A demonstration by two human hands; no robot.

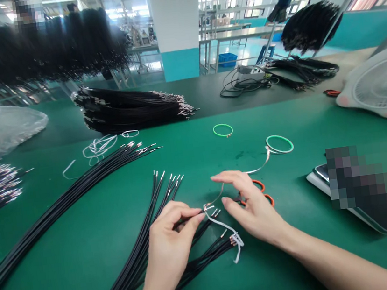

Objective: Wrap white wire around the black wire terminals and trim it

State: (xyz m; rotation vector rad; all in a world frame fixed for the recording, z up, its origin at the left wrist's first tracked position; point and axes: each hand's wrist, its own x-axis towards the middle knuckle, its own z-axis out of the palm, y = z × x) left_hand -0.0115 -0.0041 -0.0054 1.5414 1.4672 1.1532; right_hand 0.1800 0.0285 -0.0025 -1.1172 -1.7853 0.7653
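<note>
1. Taking the left hand (171, 237) as the clock's centre, the black cable (207, 208) lies at its fingertips, its end poking out toward 2 o'clock.
2. The left thumb and forefinger are pinched together on that cable. The right hand (248, 204), toward 3 o'clock, has its thumb and forefinger spread, with a gap between them; a thin strip runs behind its fingers, and I cannot tell whether it touches them.
3. The cable should be very light and springy: firm enough for a short end to stand out straight, yet bending along its length. Its dark covering may be a little slick, and the bare end is probably the part easiest to bend or fray.
4. The best hold would be on the dark covering just behind the end, as the left hand has it, leaving the tip free.
5. In looks, it is slim, round and matt black, with a pale, silvery end. A soft white strip (219, 224) meets it near the tip and trails toward 3 o'clock.
6. A loose bundle of like cables (149, 216) fans its tips toward 12 o'clock; a second bundle (210, 256) points its coppery ends toward 3 o'clock, where the strip crumples against them.
7. Orange-handled scissors (269, 199) lie beyond the right hand, between 2 and 3 o'clock. A green ring (224, 135) sits at 1 o'clock and a white-and-green ring (282, 151) at 2 o'clock, all on the green table (317, 261).
</note>
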